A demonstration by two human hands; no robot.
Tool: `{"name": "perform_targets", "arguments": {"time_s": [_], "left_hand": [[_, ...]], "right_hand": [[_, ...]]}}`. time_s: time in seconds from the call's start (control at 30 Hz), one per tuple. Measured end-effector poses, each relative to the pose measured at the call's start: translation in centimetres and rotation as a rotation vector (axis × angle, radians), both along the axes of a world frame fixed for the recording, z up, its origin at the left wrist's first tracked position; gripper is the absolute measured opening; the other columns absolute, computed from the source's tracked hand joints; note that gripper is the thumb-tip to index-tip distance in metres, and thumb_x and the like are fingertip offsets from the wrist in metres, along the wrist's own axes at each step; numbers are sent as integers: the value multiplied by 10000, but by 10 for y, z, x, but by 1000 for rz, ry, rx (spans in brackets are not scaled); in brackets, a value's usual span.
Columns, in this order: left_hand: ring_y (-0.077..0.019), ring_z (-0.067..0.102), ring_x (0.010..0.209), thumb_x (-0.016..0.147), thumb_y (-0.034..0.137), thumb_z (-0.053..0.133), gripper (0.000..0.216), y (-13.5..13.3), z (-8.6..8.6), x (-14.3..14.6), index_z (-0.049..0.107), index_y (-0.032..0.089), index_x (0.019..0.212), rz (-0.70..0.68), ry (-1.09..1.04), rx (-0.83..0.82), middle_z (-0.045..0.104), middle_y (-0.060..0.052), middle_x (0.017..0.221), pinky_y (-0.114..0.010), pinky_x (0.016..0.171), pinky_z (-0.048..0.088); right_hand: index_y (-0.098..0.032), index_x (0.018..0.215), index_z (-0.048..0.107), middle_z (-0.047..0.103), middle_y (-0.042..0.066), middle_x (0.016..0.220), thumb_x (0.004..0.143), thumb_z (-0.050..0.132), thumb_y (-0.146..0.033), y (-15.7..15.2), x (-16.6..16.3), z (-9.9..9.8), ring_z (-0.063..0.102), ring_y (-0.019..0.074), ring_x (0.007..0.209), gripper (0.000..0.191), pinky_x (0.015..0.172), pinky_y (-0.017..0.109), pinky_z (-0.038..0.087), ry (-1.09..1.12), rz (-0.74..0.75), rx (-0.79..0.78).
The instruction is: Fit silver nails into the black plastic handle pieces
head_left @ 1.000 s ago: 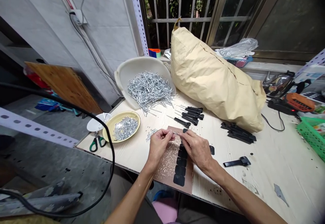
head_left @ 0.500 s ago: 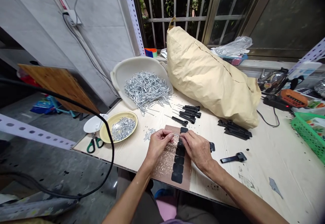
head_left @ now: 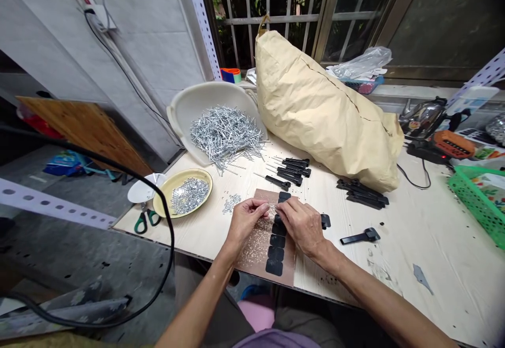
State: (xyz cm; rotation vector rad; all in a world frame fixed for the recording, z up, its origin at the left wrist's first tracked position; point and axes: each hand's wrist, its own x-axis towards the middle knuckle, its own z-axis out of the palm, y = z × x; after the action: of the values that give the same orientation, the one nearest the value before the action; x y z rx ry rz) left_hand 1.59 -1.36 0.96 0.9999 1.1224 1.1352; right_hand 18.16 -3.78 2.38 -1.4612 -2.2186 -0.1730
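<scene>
Over the brown board (head_left: 250, 253), have left hand (head_left: 245, 221) and right hand (head_left: 304, 226) fingertip to fingertip, almost meeting. Have left hand closed on one end of a thin silver rod (head_left: 272, 206), thumb against index finger. Have right hand pinched on the other end, back of hand up. Can't tell full length of rod, ends hidden by fingertips. Find rod over the far part of the board, near the top of a column of black squares (head_left: 278, 240). See column running lengthwise down the board, partly under right hand. See light speckles across the board's left part. Find black piece (head_left: 325, 221) just past right hand's knuckles, partly covered.

Have loose silver bits (head_left: 231, 204) on the desk (head_left: 402, 227), left of the board, near left hand. See more in the yellow dish (head_left: 159, 207) farther left, green-handled scissors (head_left: 140, 224) just beside. At the back: white basin (head_left: 189, 111) with silver rods (head_left: 224, 132) heaped at its lip. Right of basin: big paper sack (head_left: 323, 111), black-handled rods (head_left: 292, 172) in front, bundle of black strips (head_left: 365, 196) at its near edge.
</scene>
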Motion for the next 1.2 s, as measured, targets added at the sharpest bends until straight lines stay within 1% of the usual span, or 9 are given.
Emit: {"name": "perform_targets", "arguments": {"time_s": [0.23,0.33,0.47,0.6,0.67,0.77,0.93,1.07,1.2], "left_hand": [[-97,577,584,668,350,744,275,-1,-4,-8,687,128,820,-1,17,10,641,-7,658,-211,593,461],[-95,573,584,682,354,734,274,-3,-4,-10,681,121,818,-22,42,8,635,-7,648,-204,578,450],[-90,569,580,681,353,737,274,-4,-5,-11,674,121,812,-10,12,-5,633,-4,651,-205,587,454],[-89,567,583,679,348,738,271,-4,-6,-11,676,119,810,-9,12,4,631,0,649,-207,597,457],[-88,566,580,682,346,735,272,-4,-6,-11,675,115,811,-9,23,11,629,-1,645,-207,596,457],[-90,567,574,681,353,734,277,-4,-5,-12,670,114,805,-4,27,6,629,-2,641,-210,587,461],[-96,576,570,675,356,733,272,-3,-6,-12,682,118,798,-12,89,5,646,-11,662,-211,569,475],[-105,578,548,670,351,733,273,0,-9,-14,693,119,810,-36,152,-7,643,-14,620,-207,531,461],[-97,575,573,685,351,724,267,-2,-7,-11,701,115,807,-85,157,-6,638,-15,637,-207,573,465]], "right_hand": [[-205,910,631,606,30,841,954,406,-298,3,-4,-7,522,122,666,248,620,258,316,-45,12,15],[-226,916,637,588,17,789,955,404,-273,3,-4,-9,504,118,642,241,612,255,309,-57,33,39],[-203,940,620,597,22,828,953,415,-302,2,-5,-9,533,113,673,228,605,237,333,5,60,-26],[-204,889,622,597,31,817,961,387,-280,2,-6,-10,529,117,655,258,604,241,338,-33,42,12],[-203,880,615,594,27,799,964,379,-301,2,-7,-9,529,114,642,269,580,236,337,-15,38,-37],[-196,944,595,598,37,876,959,388,-332,2,-6,-9,556,119,708,248,558,217,353,56,67,-139],[-220,956,612,592,39,857,967,352,-284,3,-3,-10,551,128,701,269,567,230,356,14,75,-138],[-222,966,592,615,27,888,954,397,-322,5,0,-14,576,135,765,219,624,230,404,214,137,-294],[-232,956,596,623,20,907,946,411,-336,4,9,-17,586,139,797,212,671,245,429,262,164,-323]]}}
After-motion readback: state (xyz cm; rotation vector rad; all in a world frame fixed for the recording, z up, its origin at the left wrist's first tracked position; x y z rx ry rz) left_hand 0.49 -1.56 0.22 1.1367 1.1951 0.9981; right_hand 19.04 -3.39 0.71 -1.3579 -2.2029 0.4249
